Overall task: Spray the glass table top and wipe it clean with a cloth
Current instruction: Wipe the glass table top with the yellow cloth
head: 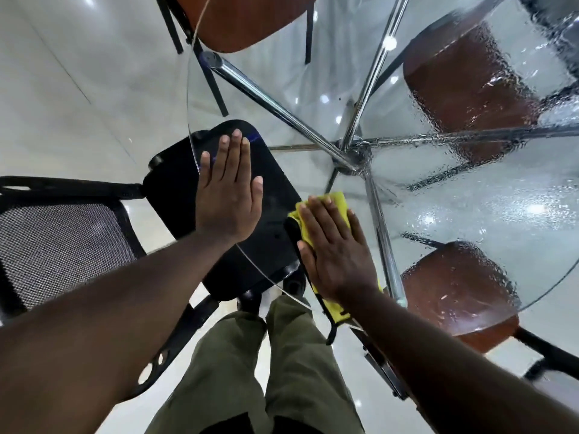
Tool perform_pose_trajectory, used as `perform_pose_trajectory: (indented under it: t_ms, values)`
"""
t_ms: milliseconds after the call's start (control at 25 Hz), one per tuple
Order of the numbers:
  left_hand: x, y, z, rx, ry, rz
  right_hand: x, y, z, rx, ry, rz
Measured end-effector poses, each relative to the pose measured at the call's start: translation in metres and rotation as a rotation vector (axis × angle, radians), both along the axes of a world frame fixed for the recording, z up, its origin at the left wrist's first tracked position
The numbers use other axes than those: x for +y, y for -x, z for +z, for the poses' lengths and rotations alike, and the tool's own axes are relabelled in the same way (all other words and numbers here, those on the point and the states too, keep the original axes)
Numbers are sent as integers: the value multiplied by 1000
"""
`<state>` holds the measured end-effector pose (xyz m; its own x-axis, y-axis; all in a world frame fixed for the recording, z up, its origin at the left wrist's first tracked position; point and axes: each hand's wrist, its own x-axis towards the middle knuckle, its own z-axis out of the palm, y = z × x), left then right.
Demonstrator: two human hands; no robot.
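Left hand [227, 195] lay flat, fingers straight, on the glass top [313, 89] near its edge, right hand [336, 249] pressed flat on a yellow cloth [340, 202] beside it, droplets [501, 198] covered the right side, black chair [62, 239] stood underneath.

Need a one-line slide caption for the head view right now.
Right hand presses a yellow cloth on the glass table top, left hand flat at its rim, droplets covering the right side.

Yellow cloth [336, 203] with black edging; black mesh-patterned chair [62, 239]; reddish-brown chair seats [463, 86]; olive-green trousers [238, 371]
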<state>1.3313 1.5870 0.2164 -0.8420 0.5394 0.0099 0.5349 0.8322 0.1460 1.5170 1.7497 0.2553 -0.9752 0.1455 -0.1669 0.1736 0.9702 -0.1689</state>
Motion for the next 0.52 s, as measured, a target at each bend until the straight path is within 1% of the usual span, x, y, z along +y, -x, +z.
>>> perform_pose_trajectory:
  t_ms: [40, 120, 200, 240, 280, 360, 440, 520]
  values:
    - [0, 1, -2, -6, 1, -3, 7, 26, -4, 36, -9, 7]
    - [-2, 2, -3, 12, 5, -18, 22, 93, -10, 121, -8, -92]
    - [-3, 1, -3, 21, 2, -51, 34, 140, -11, 116, -5, -203]
    - [-2, 3, -3, 10, 5, -62, 37, 145, -11, 104, 1, -217]
    - [-2, 3, -2, -2, 9, -60, 38, 134, -10, 98, 10, -194]
    - [-2, 2, -2, -6, 16, -45, 37, 76, -7, 84, 3, -180]
    - [-1, 1, -2, -4, 15, -41, 28, -4, -1, 48, -23, -258]
    - [-2, 1, -2, 0, 9, -30, 21, -48, 0, 18, -54, -282]
